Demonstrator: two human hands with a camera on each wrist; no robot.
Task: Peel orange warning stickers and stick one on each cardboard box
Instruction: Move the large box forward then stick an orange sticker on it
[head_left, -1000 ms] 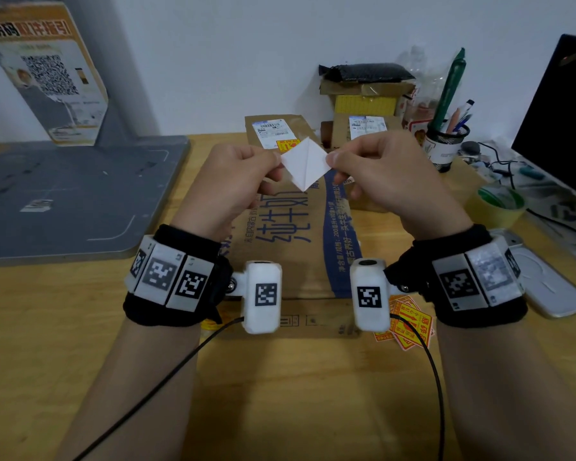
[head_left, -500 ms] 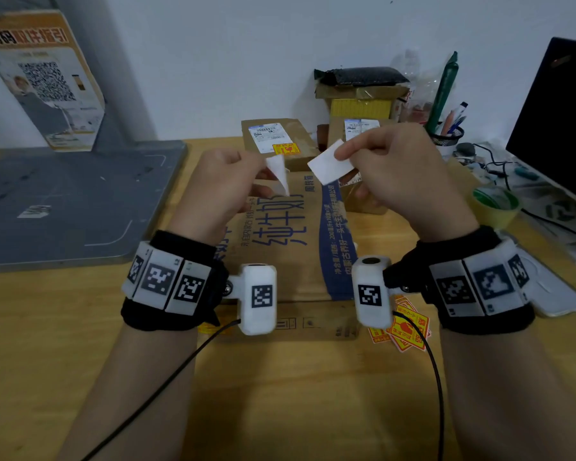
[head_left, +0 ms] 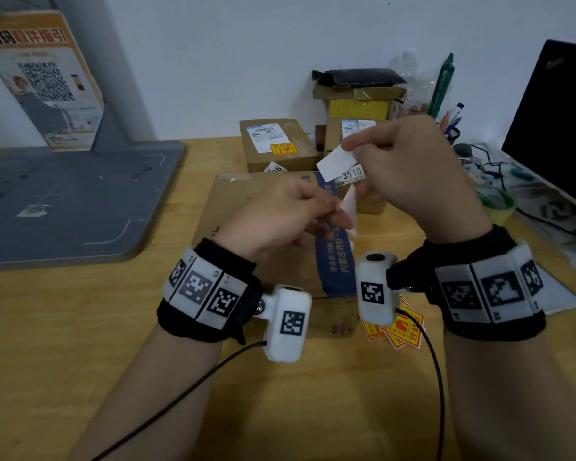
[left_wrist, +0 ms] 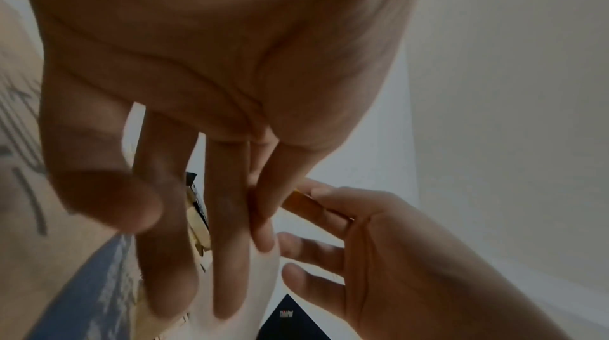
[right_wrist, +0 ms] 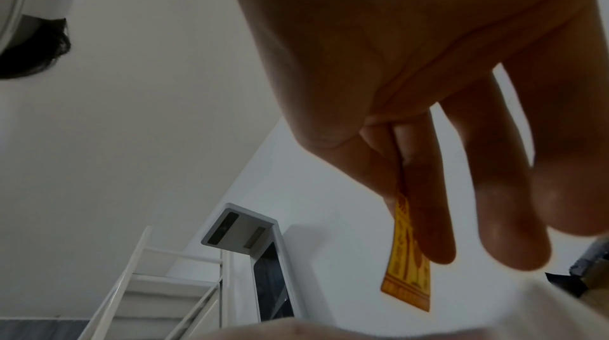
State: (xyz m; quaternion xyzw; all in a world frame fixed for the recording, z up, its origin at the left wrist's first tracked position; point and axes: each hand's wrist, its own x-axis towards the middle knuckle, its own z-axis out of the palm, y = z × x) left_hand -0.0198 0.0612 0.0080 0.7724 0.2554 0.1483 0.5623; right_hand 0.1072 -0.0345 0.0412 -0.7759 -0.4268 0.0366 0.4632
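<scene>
My right hand (head_left: 406,161) pinches a peeled orange warning sticker (head_left: 335,164) between thumb and forefinger; its white back faces the head view and its orange face (right_wrist: 408,267) shows in the right wrist view. Lower and to the left, my left hand (head_left: 290,217) pinches the white backing paper (head_left: 350,211) over a large flat cardboard box (head_left: 246,207). A small box (head_left: 280,161) behind it carries an orange sticker (head_left: 282,148). Another box (head_left: 356,128) stands behind my right hand. Spare orange stickers (head_left: 403,331) lie by the right wrist.
A grey platform (head_left: 80,201) fills the left of the wooden table (head_left: 80,327). At the right stand a pen cup (head_left: 449,128), a tape roll (head_left: 496,201), cables and a dark monitor (head_left: 559,121). More stacked parcels (head_left: 356,94) sit against the wall.
The sticker and its backing have come apart. My left hand has dropped toward the big box with the backing, while my right hand stays raised at the right with the sticker.
</scene>
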